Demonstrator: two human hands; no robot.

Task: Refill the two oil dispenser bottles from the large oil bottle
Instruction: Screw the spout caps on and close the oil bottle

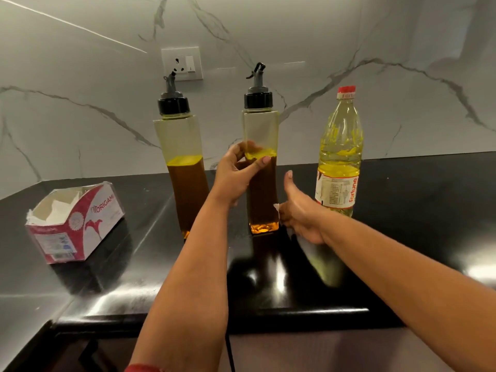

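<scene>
My left hand [236, 173] grips the right-hand dispenser bottle [261, 167] at mid-height, thumb across the front, while my right hand [300, 210] presses a scrap of white tissue [276, 208] against its lower side, fingers curled on the tissue, thumb sticking up. Both dispensers stand upright on the black worktop [402, 237], black pourer caps on, each a bit over half full; the left dispenser bottle [185, 170] is just beside my left wrist. The large oil bottle [339, 157] (red cap on, part full) stands just to the right. The tissue box [75, 224] sits well off left. I judge this a wiping step; next I would need to unscrew a pourer cap before pouring.
</scene>
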